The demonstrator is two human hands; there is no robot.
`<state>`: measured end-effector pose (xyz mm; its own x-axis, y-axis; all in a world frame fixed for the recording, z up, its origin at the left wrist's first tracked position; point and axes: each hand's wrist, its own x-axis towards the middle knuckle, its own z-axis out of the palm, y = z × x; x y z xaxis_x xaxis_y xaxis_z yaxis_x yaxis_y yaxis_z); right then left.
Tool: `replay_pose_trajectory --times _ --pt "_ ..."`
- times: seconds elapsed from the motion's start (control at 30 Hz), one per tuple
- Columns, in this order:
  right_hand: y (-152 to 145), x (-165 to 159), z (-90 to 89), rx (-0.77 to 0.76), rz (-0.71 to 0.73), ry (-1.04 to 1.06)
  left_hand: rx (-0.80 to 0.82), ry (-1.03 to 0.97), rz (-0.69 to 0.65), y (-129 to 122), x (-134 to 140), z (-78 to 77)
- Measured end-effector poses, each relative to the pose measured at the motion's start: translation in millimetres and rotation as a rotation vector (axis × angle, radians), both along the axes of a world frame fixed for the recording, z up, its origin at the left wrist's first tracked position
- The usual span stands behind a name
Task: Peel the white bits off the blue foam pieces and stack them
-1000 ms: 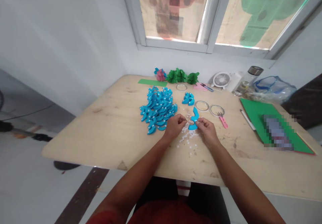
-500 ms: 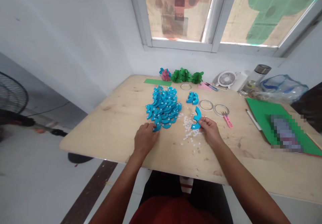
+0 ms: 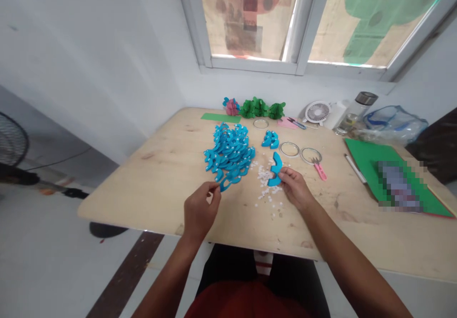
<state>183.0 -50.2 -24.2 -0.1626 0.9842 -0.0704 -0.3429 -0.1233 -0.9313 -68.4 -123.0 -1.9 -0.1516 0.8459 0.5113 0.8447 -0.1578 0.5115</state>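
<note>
My left hand (image 3: 203, 208) pinches the end of a blue curved piece (image 3: 224, 183) at the near edge of a heap of similar blue pieces (image 3: 231, 149). These pieces carry small white squares. Between the thumb and fingers of my right hand (image 3: 295, 187) is a blue three-shaped piece (image 3: 276, 169), upright over the table. I cannot tell whether it is one piece or several joined. Small white paper bits (image 3: 266, 194) are scattered beneath and beside it. A smaller group of blue pieces (image 3: 270, 139) lies just behind.
Metal rings (image 3: 289, 149) and pink-handled scissors (image 3: 320, 169) lie to the right on the wooden table (image 3: 143, 184). Further right are a white pen (image 3: 355, 168) and a green board (image 3: 367, 165). Green paper ornaments (image 3: 259, 107), a small fan (image 3: 317, 112) and a bottle (image 3: 357, 113) line the back.
My left hand has drawn back slightly toward me, and the curved piece in its fingers now sticks out from the heap's near edge. My right hand still holds its blue piece.
</note>
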Motion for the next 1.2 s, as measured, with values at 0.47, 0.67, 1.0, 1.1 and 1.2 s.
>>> replay_pose_trajectory --times 0.47,0.67,1.0,1.1,1.2 --pt "0.8 4.5 8.9 0.344 0.098 -0.222 0.217 0.347 -0.384 27.5 55.9 -6.2" --pt "-3.1 4.5 14.0 0.268 0.118 -0.322 0.009 0.176 -0.445 17.4 59.6 -7.2" --pt "-4.4 6.2 12.2 0.323 0.185 -0.34 -0.443 -0.659 -0.405 51.7 59.2 10.0" --pt "-4.9 6.8 11.1 0.327 0.189 -0.36 -0.635 -0.779 -0.483 64.6 65.7 8.9" --pt "-4.7 6.9 10.5 0.312 0.181 -0.373 -0.812 -0.884 -0.594 68.7 68.8 5.9"
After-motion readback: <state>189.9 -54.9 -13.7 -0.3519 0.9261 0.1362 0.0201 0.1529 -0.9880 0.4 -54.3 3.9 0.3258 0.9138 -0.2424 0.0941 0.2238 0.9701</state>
